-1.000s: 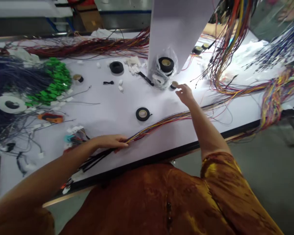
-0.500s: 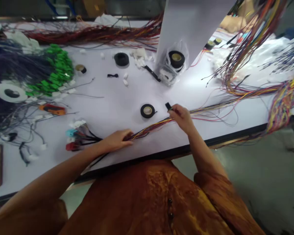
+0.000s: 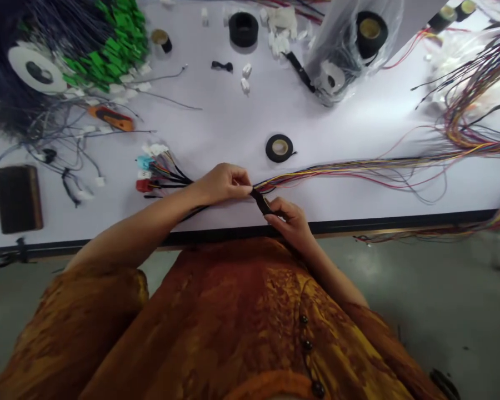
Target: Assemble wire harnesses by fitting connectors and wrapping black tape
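Note:
My left hand (image 3: 227, 184) is closed around the wire bundle (image 3: 316, 171), thumb and fingertips pinched at its right side. A short strip of black tape (image 3: 260, 201) runs from those fingertips down to my right hand (image 3: 290, 218). My right hand is closed on the tape's lower end, just in front of the bundle. To the left of my left hand, the bundle fans out into black-sleeved branches, which end in blue, white and red connectors (image 3: 144, 185). A roll of black tape (image 3: 279, 148) lies flat behind the bundle.
Green connectors (image 3: 112, 50) on dark wires and an orange-handled cutter (image 3: 111, 119) lie at the left, near a dark rectangular case (image 3: 19, 199). Another black roll (image 3: 244, 29) and a plastic bag (image 3: 341, 66) are at the back. More wires (image 3: 470, 105) lie at right.
My right hand has come left and down to the bundle beside my left hand, bringing the black tape. The tape now spans both hands. The whole view has shifted.

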The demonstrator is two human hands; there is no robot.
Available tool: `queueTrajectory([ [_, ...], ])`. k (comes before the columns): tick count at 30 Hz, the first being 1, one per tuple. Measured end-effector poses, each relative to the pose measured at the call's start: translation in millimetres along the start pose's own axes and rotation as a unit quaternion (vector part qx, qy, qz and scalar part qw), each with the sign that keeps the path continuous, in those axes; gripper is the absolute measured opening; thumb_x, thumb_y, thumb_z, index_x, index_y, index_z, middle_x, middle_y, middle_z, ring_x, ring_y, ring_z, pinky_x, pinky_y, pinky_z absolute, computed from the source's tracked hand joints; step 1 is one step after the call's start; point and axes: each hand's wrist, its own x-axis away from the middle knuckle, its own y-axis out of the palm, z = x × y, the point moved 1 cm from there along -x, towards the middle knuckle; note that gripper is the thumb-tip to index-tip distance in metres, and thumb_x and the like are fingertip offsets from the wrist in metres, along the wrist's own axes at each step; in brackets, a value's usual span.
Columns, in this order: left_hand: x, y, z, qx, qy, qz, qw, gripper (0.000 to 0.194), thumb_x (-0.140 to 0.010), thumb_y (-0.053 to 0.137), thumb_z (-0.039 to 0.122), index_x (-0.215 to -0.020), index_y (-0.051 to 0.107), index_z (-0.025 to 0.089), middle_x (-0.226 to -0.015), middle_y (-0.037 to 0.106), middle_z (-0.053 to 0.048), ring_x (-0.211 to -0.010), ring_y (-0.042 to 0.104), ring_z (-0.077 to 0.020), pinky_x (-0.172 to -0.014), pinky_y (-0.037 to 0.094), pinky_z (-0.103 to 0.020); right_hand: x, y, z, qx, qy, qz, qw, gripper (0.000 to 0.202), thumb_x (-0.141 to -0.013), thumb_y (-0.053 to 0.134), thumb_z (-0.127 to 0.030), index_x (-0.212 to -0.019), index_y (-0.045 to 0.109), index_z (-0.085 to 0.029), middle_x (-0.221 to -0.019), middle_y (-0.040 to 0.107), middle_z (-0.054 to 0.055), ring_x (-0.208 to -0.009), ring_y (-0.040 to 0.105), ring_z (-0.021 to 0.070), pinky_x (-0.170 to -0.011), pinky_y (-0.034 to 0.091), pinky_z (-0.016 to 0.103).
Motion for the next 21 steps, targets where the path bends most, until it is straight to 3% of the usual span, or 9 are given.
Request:
queueTrajectory([
  [2,-0.8,-3.4,-13.8,-0.020,-0.025,-0.045,0.998,0.033,-0.081,0.065,0.045,-0.097,0.069,0.016,-0.095,0.071,-0.007,-0.082,0.064,-0.0206,-0.076,0.050,-0.033,9.1,4.3,5.9,-0.042,0.075,0.012,0.996,0.027,-0.088,0.066,-0.041,-0.074,0.053,-0.022,-0.066,0.052,-0.003,-0.061,0.045,0.0121,-0.061,0.037,0.027],
  [4,-2.1,-0.1,-24.7,-0.122,-0.018,-0.051,0.991,0.037,-0.073,0.073,0.043,-0.098,0.068,0.016,-0.104,0.070,-0.011,-0.094,0.065,-0.0263,-0.080,0.050,-0.036,15.9,11.1,14.5,-0.084,0.147,0.018,0.985,0.030,-0.088,0.067,-0.045,-0.076,0.053,-0.022,-0.061,0.051,-0.005,-0.057,0.045,0.0113,-0.059,0.036,0.026],
  [7,-6.7,8.7,-33.6,-0.236,-0.001,-0.060,0.970,0.020,-0.071,0.071,0.029,-0.086,0.066,0.016,-0.099,0.070,-0.014,-0.097,0.065,-0.0300,-0.081,0.049,-0.038,19.6,23.1,24.7,-0.125,0.194,0.018,0.973,0.034,-0.086,0.069,-0.050,-0.077,0.053,-0.022,-0.056,0.051,-0.006,-0.053,0.044,0.0103,-0.056,0.034,0.025],
  [9,-12.5,7.9,-37.3,-0.186,-0.020,-0.086,0.979,0.014,-0.071,0.067,0.026,-0.082,0.065,0.017,-0.088,0.070,-0.011,-0.085,0.067,-0.0261,-0.074,0.050,-0.035,18.1,30.1,27.5,-0.139,0.197,0.015,0.970,0.035,-0.085,0.070,-0.052,-0.077,0.053,-0.022,-0.056,0.051,-0.007,-0.053,0.044,0.0100,-0.056,0.035,0.025],
  [11,-19.2,0.8,-41.7,-0.040,-0.061,-0.159,0.985,0.018,-0.071,0.069,0.031,-0.082,0.065,0.018,-0.077,0.071,-0.007,-0.072,0.067,-0.0224,-0.067,0.050,-0.033,14.5,35.6,27.9,-0.151,0.194,0.011,0.969,0.037,-0.084,0.071,-0.053,-0.078,0.053,-0.022,-0.057,0.053,-0.006,-0.054,0.046,0.0100,-0.057,0.038,0.025],
  [14,-27.6,-13.6,-47.8,0.162,-0.086,-0.277,0.943,0.025,-0.070,0.074,0.040,-0.085,0.071,0.019,-0.073,0.074,-0.006,-0.066,0.069,-0.0212,-0.063,0.052,-0.033,6.1,42.2,28.4,-0.156,0.186,0.014,0.970,0.038,-0.082,0.071,-0.055,-0.078,0.054,-0.022,-0.060,0.055,-0.005,-0.056,0.048,0.0104,-0.060,0.041,0.025],
  [18,-34.9,-23.7,-51.5,0.204,-0.051,-0.286,0.935,0.027,-0.067,0.078,0.043,-0.083,0.078,0.021,-0.070,0.073,-0.006,-0.063,0.069,-0.0205,-0.065,0.052,-0.035,-6.7,51.8,30.9,-0.157,0.179,0.022,0.971,0.039,-0.081,0.071,-0.057,-0.078,0.055,-0.022,-0.065,0.059,-0.003,-0.060,0.054,0.0116,-0.062,0.046,0.026],
  [21,-35.9,-22.6,-51.0,0.214,-0.087,-0.284,0.931,0.026,-0.061,0.082,0.042,-0.076,0.079,0.020,-0.068,0.073,-0.008,-0.061,0.068,-0.0223,-0.064,0.053,-0.037,-10.9,57.6,27.6,-0.182,0.182,0.021,0.966,0.040,-0.079,0.072,-0.057,-0.079,0.053,-0.022,-0.066,0.059,-0.003,-0.060,0.056,0.0119,-0.063,0.049,0.027],
])
